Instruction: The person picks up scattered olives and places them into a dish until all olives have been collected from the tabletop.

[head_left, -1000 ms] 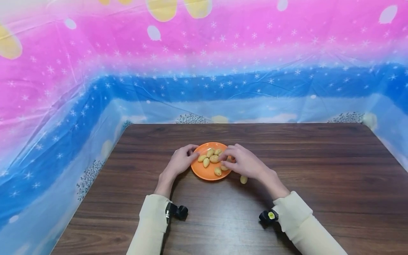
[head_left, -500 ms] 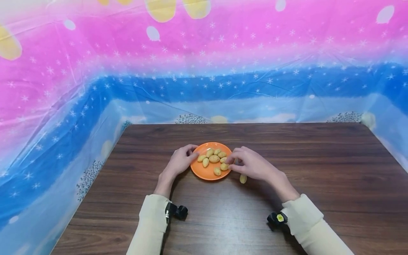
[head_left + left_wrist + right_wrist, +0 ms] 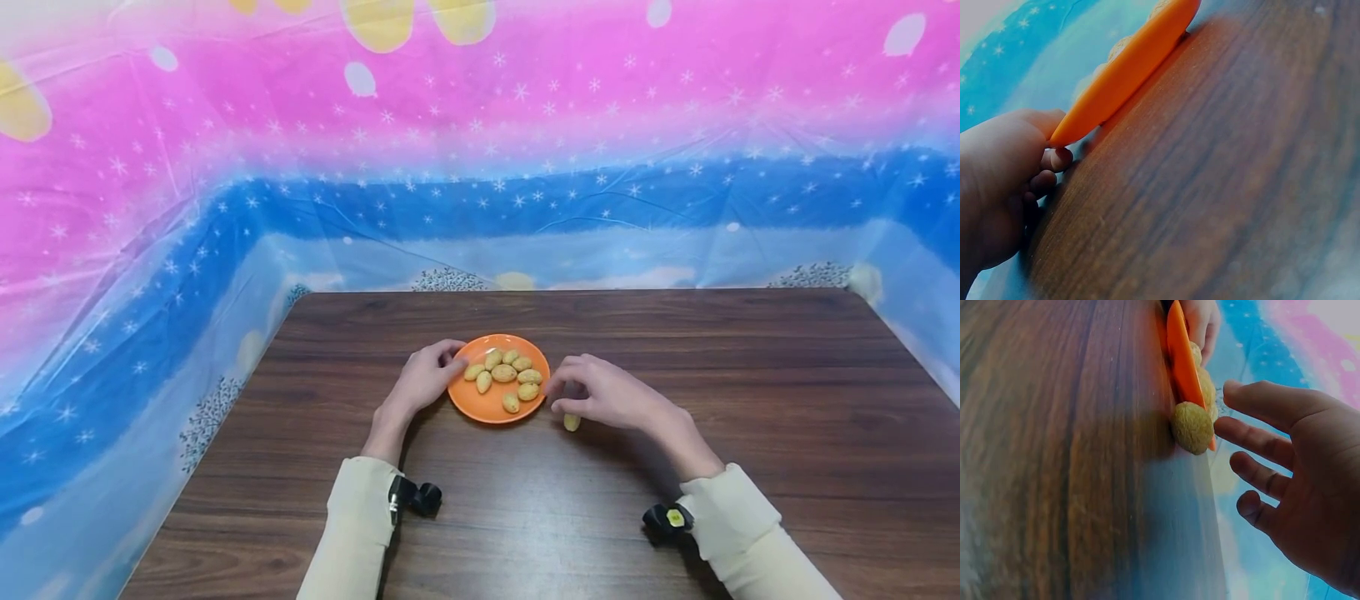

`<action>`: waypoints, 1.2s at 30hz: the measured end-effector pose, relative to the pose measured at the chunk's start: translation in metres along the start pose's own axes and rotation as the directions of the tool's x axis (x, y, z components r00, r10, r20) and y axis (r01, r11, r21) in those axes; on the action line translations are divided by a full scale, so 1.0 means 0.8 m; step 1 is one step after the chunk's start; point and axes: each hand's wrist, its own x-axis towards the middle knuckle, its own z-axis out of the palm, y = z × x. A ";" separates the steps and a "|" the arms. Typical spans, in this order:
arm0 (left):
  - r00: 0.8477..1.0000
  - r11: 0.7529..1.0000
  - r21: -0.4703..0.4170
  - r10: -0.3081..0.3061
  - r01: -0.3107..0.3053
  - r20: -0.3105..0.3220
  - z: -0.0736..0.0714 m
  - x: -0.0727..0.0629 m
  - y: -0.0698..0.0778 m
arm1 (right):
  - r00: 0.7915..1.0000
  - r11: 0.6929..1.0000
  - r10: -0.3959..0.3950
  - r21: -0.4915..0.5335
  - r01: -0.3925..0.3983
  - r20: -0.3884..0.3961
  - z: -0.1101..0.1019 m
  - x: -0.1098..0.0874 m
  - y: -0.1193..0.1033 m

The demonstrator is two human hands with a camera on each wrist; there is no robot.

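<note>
A round orange plate [image 3: 480, 411] lies on the table, with several tan-yellow, rough-skinned oval pieces [image 3: 504, 373], nut-like or like small potatoes, on it. My left hand [image 3: 423, 379] pinches its left rim; in the left wrist view the thumb is above the rim [image 3: 1063, 134] and the fingers below. One more oval piece [image 3: 1192, 428] sits on the wood just off the plate's right side. Above that piece is my right hand [image 3: 607, 392], partly covering it in the head view. In the right wrist view its fingers are spread, with nothing between them.
The dark wood-grain table [image 3: 712, 358] extends around the plate. A pink and blue patterned cloth [image 3: 480, 167] hangs behind and along the sides. Black wrist cameras sit at the left cuff [image 3: 416, 496] and right cuff [image 3: 667, 521].
My right hand has moved right, off the plate to over the loose oval piece, leaving a piece at the plate's right side in view. The left hand and plate stay in place.
</note>
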 end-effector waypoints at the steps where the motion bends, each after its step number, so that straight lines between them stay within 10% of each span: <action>1: 1.000 1.000 0.000 -0.001 0.001 0.000 0.000 0.000 0.000 | 1.000 1.000 -0.004 0.004 0.004 0.004 0.000 -0.001 0.001; 36: 1.000 1.000 -0.007 0.018 -0.018 -0.002 0.003 0.002 -0.004 | 0.984 0.983 0.033 0.170 -0.063 0.174 -0.009 -0.017 0.027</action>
